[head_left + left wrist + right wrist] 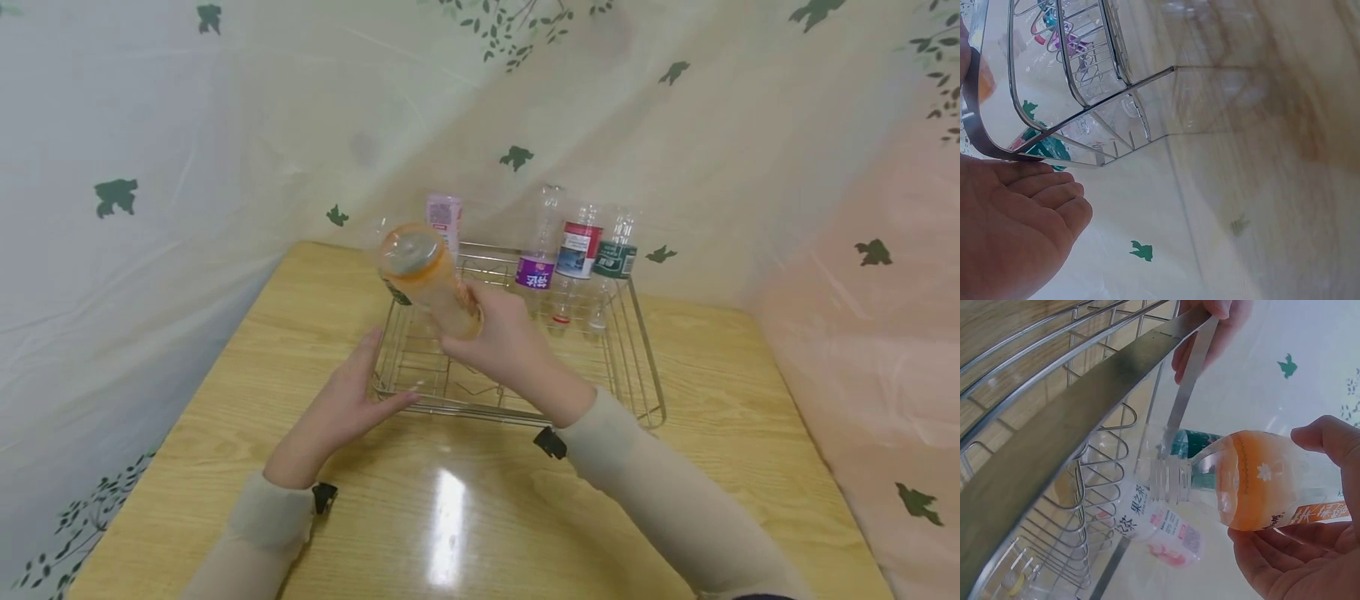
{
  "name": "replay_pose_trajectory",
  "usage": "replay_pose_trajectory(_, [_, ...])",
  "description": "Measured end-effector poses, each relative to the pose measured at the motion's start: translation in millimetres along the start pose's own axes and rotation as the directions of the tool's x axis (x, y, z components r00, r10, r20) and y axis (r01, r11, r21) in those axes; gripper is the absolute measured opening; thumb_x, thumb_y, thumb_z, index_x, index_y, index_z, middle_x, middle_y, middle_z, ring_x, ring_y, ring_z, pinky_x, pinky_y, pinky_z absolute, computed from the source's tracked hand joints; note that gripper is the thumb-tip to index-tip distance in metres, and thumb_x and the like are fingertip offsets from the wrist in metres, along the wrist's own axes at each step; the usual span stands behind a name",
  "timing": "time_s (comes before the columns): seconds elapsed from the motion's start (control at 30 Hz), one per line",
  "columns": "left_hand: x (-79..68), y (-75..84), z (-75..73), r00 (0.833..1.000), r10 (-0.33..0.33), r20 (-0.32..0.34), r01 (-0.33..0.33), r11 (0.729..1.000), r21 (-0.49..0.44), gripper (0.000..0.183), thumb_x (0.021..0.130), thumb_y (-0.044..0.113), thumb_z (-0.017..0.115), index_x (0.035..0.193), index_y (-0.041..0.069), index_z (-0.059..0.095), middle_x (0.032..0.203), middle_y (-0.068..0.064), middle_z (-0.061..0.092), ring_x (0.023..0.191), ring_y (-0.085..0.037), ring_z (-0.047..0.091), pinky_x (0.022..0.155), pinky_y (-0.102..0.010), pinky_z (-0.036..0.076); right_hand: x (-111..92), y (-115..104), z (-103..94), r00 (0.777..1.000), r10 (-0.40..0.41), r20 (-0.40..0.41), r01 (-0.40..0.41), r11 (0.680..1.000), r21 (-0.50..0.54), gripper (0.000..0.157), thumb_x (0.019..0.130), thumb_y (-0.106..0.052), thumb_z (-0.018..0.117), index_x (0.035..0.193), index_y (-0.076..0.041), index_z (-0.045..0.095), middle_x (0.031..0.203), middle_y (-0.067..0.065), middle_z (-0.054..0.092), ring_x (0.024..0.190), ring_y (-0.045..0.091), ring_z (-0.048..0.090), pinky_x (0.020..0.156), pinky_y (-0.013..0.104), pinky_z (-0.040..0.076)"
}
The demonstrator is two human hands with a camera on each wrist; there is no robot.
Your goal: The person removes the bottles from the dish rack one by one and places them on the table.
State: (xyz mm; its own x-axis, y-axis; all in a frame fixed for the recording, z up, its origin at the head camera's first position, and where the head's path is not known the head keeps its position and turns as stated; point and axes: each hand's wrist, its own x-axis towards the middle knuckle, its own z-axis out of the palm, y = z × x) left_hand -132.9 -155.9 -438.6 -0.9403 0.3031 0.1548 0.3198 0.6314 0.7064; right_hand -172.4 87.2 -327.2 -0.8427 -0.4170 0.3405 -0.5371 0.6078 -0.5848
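My right hand (510,333) grips a clear plastic bottle with an orange label (431,279) around its body. It is tilted with its base up, and its uncapped neck points down toward the wire rack (480,410). My left hand (341,412) is at the rack's front left corner, fingers extended and thumb spread over the front rim. In the left wrist view its fingers lie loosely beside the metal rim (991,147). Beyond the held bottle, a pink-labelled bottle (1169,528) and a green-labelled bottle (1194,444) stand in the rack, the latter partly hidden.
At the rack's back right, bottles with a purple label (535,272), a red and blue label (579,250) and a dark green label (615,260) stand neck down. The rack is on a wooden table (712,400) against a leaf-patterned curtain (262,125).
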Motion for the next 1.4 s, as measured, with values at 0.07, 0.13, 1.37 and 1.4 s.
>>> replay_pose_trajectory(0.07, [0.2,0.2,-0.1,1.0,-0.003,0.001,0.003,1.0,0.01,0.116,0.088,0.061,0.072,0.161,-0.001,0.007,0.164,-0.025,0.013,0.15,-0.039,0.016,0.12,-0.055,0.02,-4.0,0.2,-4.1,1.0,-0.003,0.002,0.003,1.0,-0.011,0.049,0.079,-0.023,0.086,0.121,-0.007,0.065,0.104,-0.001,0.066,0.09,0.014,0.062,0.072,0.029,0.057])
replay_pose_trajectory(0.13, [0.0,0.8,-0.4,1.0,-0.008,0.002,0.008,1.0,0.015,0.116,0.088,0.06,0.072,0.162,0.0,0.006,0.165,-0.024,0.012,0.15,-0.038,0.015,0.12,-0.055,0.019,-8.1,0.9,-7.5,1.0,-0.01,-0.001,0.01,1.0,-0.025,0.05,0.08,-0.024,0.086,0.121,-0.006,0.065,0.104,-0.001,0.066,0.089,0.014,0.061,0.071,0.029,0.056])
replay_pose_trajectory(1.37, [0.8,11.7,-7.1,0.999,-0.039,0.034,0.037,0.997,0.061,0.116,0.088,0.064,0.069,0.159,-0.006,0.01,0.163,-0.028,0.015,0.148,-0.044,0.019,0.12,-0.056,0.019,-63.8,33.4,-70.6,0.998,0.06,-0.011,-0.061,0.962,-0.267,0.067,0.078,-0.02,0.085,0.137,-0.004,0.058,0.128,0.011,0.06,0.111,0.027,0.057,0.085,0.044,0.057])
replay_pose_trajectory(1.4, [1.5,12.6,-8.3,0.999,-0.035,0.028,0.033,0.997,0.065,0.115,0.088,0.062,0.07,0.159,-0.007,0.011,0.162,-0.029,0.016,0.148,-0.045,0.019,0.119,-0.056,0.019,-65.1,34.2,-71.6,0.998,0.061,-0.007,-0.06,0.96,-0.273,0.068,0.078,-0.02,0.085,0.138,-0.004,0.058,0.128,0.011,0.06,0.111,0.027,0.057,0.085,0.044,0.057])
